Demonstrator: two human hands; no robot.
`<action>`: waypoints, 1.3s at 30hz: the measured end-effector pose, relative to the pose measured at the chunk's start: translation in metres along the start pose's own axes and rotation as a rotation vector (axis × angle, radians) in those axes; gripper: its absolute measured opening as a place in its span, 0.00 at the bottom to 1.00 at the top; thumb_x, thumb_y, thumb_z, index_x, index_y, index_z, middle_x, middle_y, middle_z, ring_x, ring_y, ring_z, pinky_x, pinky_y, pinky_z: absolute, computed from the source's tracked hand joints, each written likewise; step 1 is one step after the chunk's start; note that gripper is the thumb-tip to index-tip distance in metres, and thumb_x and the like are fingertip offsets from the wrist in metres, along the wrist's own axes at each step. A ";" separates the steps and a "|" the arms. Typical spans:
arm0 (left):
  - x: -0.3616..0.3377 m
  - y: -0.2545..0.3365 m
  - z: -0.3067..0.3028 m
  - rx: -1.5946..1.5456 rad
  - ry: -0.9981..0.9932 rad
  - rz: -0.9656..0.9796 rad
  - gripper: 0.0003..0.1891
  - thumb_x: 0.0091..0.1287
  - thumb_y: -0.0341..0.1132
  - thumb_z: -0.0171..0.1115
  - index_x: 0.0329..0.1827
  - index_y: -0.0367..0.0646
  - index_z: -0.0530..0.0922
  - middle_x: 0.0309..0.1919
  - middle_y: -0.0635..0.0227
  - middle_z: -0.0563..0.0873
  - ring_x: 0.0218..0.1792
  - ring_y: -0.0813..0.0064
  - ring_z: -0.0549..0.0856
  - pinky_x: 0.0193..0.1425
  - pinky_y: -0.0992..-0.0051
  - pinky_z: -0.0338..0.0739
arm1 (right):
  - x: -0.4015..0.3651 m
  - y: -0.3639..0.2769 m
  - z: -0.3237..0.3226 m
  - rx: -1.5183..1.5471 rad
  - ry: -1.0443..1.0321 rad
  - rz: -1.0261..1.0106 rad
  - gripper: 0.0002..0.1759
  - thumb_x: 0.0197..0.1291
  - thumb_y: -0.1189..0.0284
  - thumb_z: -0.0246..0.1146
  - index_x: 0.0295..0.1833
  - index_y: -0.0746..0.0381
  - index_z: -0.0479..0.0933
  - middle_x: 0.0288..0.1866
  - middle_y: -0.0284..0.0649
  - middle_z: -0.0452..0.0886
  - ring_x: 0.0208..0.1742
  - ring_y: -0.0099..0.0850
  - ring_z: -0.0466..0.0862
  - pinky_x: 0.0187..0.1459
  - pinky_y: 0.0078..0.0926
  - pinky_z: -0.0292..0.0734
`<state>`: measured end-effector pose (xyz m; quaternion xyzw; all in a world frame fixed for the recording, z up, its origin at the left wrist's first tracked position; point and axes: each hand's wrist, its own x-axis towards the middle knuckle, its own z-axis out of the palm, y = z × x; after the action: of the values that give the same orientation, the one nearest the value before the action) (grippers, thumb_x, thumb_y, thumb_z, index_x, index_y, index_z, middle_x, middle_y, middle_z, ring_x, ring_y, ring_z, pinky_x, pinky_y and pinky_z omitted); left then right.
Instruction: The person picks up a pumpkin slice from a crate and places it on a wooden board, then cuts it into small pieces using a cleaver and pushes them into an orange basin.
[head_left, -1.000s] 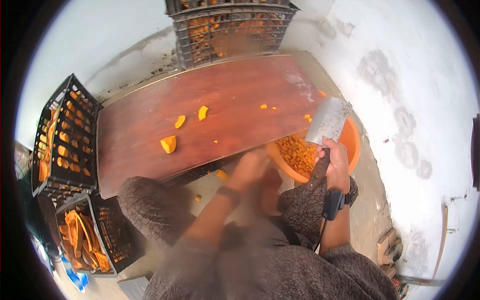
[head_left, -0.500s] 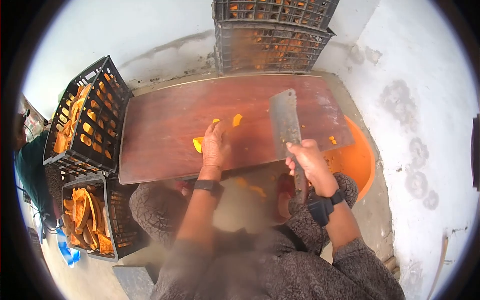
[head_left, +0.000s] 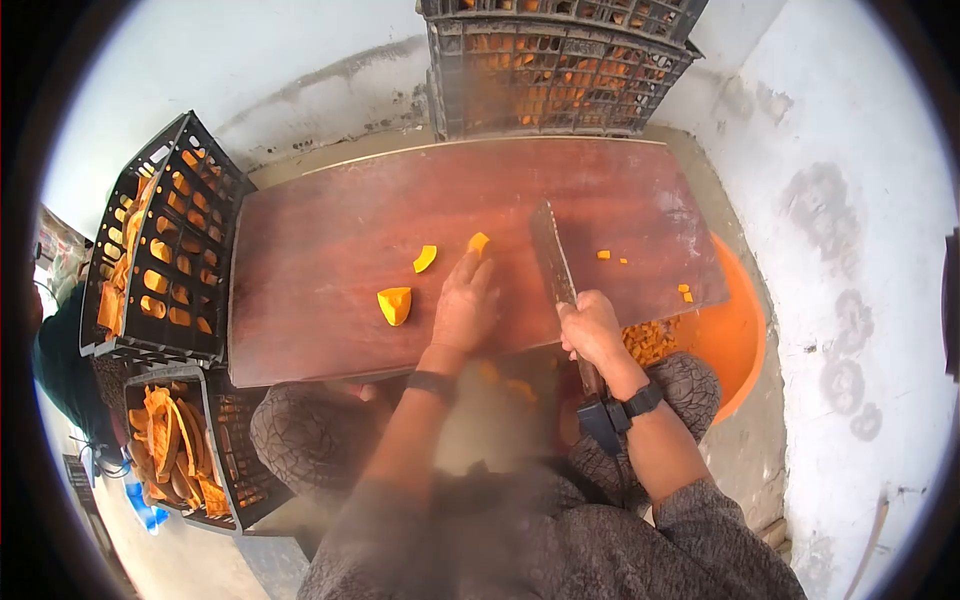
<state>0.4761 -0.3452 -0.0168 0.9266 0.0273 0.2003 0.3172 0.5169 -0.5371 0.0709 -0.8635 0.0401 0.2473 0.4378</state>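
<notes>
My left hand (head_left: 468,300) is over the middle of the reddish-brown board (head_left: 330,220), its fingertips closed on a small orange pumpkin piece (head_left: 479,243). To its left lie a curved pumpkin slice (head_left: 425,259) and a larger pumpkin wedge (head_left: 394,306). My right hand (head_left: 592,330) grips the handle of a cleaver (head_left: 553,255). The blade points away from me and is seen nearly edge-on, a little right of my left hand. Small pumpkin cubes (head_left: 685,292) lie on the board's right side.
An orange tub (head_left: 738,350) holding pumpkin cubes (head_left: 650,342) sits below the board's right end. Black crates (head_left: 225,300) of pumpkin pieces stand at left, with another crate (head_left: 232,440) nearer me. Stacked crates (head_left: 560,80) stand behind the board. Another person's dark sleeve (head_left: 65,350) shows far left.
My left hand has moved right from beside the wedge to the small pumpkin piece. The cleaver has turned from showing its broad face to nearly edge-on, and sits lower and further left.
</notes>
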 end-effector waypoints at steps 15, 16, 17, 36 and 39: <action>-0.054 0.010 -0.019 -0.047 0.051 -0.072 0.07 0.65 0.29 0.64 0.43 0.38 0.82 0.40 0.57 0.87 0.45 0.54 0.85 0.49 0.60 0.82 | 0.011 0.003 0.007 0.025 0.057 -0.030 0.14 0.67 0.69 0.59 0.31 0.67 0.72 0.18 0.40 0.76 0.15 0.27 0.77 0.15 0.29 0.72; -0.062 0.012 -0.022 -0.031 0.063 -0.112 0.06 0.67 0.31 0.63 0.41 0.37 0.82 0.35 0.58 0.87 0.38 0.57 0.86 0.44 0.62 0.82 | 0.014 0.005 0.007 -0.025 0.047 -0.052 0.14 0.67 0.69 0.59 0.31 0.68 0.72 0.18 0.39 0.76 0.15 0.28 0.77 0.15 0.30 0.73; -0.071 0.018 -0.025 -0.014 0.075 -0.146 0.08 0.69 0.34 0.62 0.38 0.36 0.81 0.30 0.58 0.87 0.32 0.60 0.87 0.39 0.64 0.83 | 0.013 0.010 0.006 -0.073 0.042 -0.077 0.14 0.67 0.69 0.59 0.31 0.68 0.72 0.18 0.39 0.76 0.16 0.28 0.78 0.16 0.30 0.73; -0.053 -0.141 -0.309 0.230 0.270 -0.480 0.15 0.67 0.39 0.63 0.44 0.34 0.85 0.35 0.52 0.89 0.35 0.65 0.88 0.41 0.67 0.79 | 0.009 0.013 0.001 0.131 0.065 -0.040 0.10 0.65 0.74 0.59 0.38 0.73 0.75 0.20 0.43 0.77 0.16 0.30 0.77 0.15 0.32 0.73; -0.082 -0.222 -0.356 0.164 0.097 -0.574 0.13 0.66 0.35 0.61 0.43 0.32 0.85 0.35 0.53 0.89 0.34 0.58 0.88 0.40 0.67 0.79 | 0.012 0.018 0.001 0.160 0.060 -0.035 0.09 0.65 0.75 0.59 0.37 0.72 0.76 0.19 0.43 0.77 0.15 0.29 0.77 0.15 0.31 0.72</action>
<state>0.2790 0.0228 0.0769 0.8928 0.3192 0.1439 0.2835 0.5219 -0.5452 0.0519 -0.8332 0.0580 0.2096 0.5084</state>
